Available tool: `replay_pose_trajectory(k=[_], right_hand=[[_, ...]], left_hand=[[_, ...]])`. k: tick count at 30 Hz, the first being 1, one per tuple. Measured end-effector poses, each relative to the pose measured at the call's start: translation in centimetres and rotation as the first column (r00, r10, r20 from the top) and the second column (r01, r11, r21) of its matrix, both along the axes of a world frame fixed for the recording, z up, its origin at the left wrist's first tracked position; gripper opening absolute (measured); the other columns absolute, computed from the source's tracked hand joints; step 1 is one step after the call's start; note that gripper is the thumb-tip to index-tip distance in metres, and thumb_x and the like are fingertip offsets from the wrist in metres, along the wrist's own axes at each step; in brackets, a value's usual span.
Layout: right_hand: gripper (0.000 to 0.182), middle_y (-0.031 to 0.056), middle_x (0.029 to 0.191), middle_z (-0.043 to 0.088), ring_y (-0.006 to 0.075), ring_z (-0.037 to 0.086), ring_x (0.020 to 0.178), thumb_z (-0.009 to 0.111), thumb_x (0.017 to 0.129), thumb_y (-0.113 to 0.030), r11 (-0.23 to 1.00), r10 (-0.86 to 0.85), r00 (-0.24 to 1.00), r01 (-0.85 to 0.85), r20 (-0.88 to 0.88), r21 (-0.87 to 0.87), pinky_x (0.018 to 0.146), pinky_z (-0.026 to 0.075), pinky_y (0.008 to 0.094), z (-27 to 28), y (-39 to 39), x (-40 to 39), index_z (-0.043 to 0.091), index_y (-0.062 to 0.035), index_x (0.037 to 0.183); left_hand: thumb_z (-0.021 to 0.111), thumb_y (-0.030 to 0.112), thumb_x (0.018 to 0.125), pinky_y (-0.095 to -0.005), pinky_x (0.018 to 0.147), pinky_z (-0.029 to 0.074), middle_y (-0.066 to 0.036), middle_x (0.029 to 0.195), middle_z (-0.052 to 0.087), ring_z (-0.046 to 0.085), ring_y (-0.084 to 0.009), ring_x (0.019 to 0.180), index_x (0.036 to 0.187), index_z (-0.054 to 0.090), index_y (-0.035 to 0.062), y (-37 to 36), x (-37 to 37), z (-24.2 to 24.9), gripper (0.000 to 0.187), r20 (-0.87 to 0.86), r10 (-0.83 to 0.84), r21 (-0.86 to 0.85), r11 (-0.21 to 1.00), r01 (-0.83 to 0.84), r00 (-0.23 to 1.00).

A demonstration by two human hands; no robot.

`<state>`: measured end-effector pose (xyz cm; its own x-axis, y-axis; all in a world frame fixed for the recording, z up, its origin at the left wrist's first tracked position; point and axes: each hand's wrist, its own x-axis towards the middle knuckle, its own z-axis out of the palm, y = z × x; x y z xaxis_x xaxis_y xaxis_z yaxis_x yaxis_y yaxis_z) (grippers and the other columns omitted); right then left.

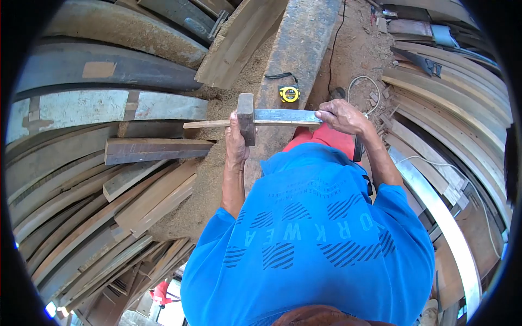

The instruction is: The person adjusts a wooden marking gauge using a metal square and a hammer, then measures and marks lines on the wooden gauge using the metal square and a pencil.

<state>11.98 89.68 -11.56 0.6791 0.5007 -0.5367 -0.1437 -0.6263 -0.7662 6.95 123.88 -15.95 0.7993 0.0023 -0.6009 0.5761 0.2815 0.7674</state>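
Observation:
My left hand [236, 145] is closed around the thick wooden stock of a try square [246, 111] and a thin wooden strip [206, 124]. The square's metal blade points right, running along the strip. At the blade's far end, my right hand [342, 117] pinches with thumb and fingers where the strip also ends; its exact grip on each piece is partly hidden. Just beyond the blade, a yellow and black tape measure [289, 93] with a dark strap lies on a worn plank [299, 43].
Stacked boards [109, 81] crowd the left side, and more timber [451, 98] lines the right. A handsaw [421, 62] rests on the right stack. A dark cable [333, 49] and a pale hose [361, 81] lie on the sawdust-covered floor.

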Motion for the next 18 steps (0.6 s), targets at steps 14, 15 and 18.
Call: replay_pose_trajectory(k=[14,15,18], right_hand=[[0.041,0.0163,0.065,0.056,0.0303,0.058,0.062,0.056,0.102,-0.034,0.992,-0.119,0.983,0.111,0.137,0.062,0.060,0.045,0.0456,0.1,-2.9,-1.8,0.062,0.0009,0.082],[0.040,0.0163,0.065,0.056,0.0303,0.058,0.062,0.057,0.101,-0.034,0.992,-0.116,0.984,0.110,0.133,0.054,0.060,0.045,0.0456,0.1,-2.9,-1.9,0.061,0.0010,0.082],[0.037,0.0175,0.066,0.056,0.0316,0.059,0.062,0.058,0.100,-0.032,0.996,-0.086,0.989,0.084,0.118,0.024,0.061,0.045,0.0462,0.3,-2.9,-1.9,0.062,0.0012,0.083]], left_hand=[[0.038,0.065,0.104,-0.0321,0.059,0.057,-0.011,0.072,0.067,0.066,-0.0185,0.062,0.109,0.066,-0.0003,-2.6,0.5,1.3,0.072,-0.175,-0.025,0.011,1.000,0.027,0.984],[0.038,0.066,0.103,-0.0317,0.058,0.057,-0.012,0.071,0.067,0.066,-0.0187,0.061,0.108,0.066,-0.0003,-2.7,0.5,1.4,0.072,-0.180,-0.015,0.027,0.999,0.020,0.984],[0.038,0.066,0.103,-0.0320,0.057,0.057,-0.012,0.071,0.067,0.066,-0.0185,0.061,0.109,0.065,-0.0005,-2.5,0.4,1.6,0.072,-0.225,-0.055,0.082,0.994,0.075,0.973]])
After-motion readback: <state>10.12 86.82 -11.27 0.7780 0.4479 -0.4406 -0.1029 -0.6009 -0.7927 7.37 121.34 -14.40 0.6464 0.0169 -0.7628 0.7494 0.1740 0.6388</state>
